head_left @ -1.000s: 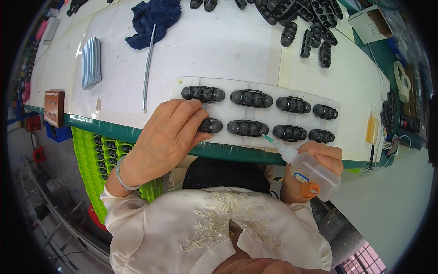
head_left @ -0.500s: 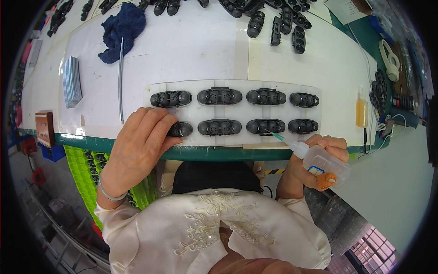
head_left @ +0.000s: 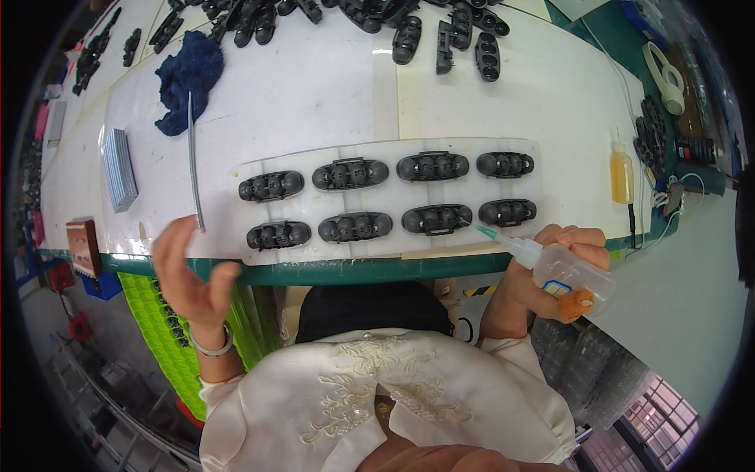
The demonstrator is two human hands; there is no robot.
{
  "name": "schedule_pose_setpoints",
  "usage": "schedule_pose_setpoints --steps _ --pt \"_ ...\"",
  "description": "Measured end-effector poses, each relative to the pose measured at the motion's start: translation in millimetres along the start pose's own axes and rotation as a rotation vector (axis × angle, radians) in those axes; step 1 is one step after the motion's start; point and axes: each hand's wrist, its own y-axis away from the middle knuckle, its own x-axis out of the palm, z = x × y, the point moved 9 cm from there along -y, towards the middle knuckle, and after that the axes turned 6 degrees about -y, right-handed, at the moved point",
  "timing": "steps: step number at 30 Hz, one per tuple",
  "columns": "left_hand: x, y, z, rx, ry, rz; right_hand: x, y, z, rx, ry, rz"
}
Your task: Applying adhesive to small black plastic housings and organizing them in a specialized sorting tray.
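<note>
My right hand [head_left: 560, 271] is wrapped round a clear plastic squeeze bottle [head_left: 591, 285] with an orange lump on its side. The bottle's green needle tip [head_left: 487, 233] points left, close to the right end of a black three-domed plastic part [head_left: 437, 219] in the near row. Two rows of such parts lie on a white tray board [head_left: 397, 145]. At the board's near left, a black part [head_left: 278, 234] rests untouched. Left of the board, my left hand [head_left: 191, 277] is raised with thumb and fingers apart, holding nothing, near the lower end of a thin metal rod [head_left: 194, 169].
A dark blue cloth [head_left: 191, 75] and a stack of silvery strips [head_left: 120, 171] lie at the left. More black parts [head_left: 406, 39] are heaped at the far side. At the right stand a bottle of yellow liquid [head_left: 621, 175] and white headphones [head_left: 664, 77]. A green tray [head_left: 167, 346] sits below the table edge [head_left: 354, 270].
My left hand has let go of the near left black part and moved away left. The right hand keeps the bottle, its needle tip now off the part. The view has shifted slightly.
</note>
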Motion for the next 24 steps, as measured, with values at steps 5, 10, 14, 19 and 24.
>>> schedule_pose_setpoints --steps 5,10,14,19,24 --pt "2 29 51 -0.326 -0.088 -0.237 -6 1 -5 -0.019 -0.081 0.062" --pt "-4 29 56 -0.387 -0.066 -0.350 0 2 -6 -0.007 -0.141 0.226" --pt "-6 33 59 -0.431 -0.043 -0.363 2 4 -7 -0.025 -0.097 0.272" --pt "-2 35 61 -0.459 -0.028 -0.358 0 1 -9 0.005 -0.123 0.285" --pt "-3 36 62 -0.475 -0.013 -0.349 -31 -10 -17 -0.021 -0.198 0.028"
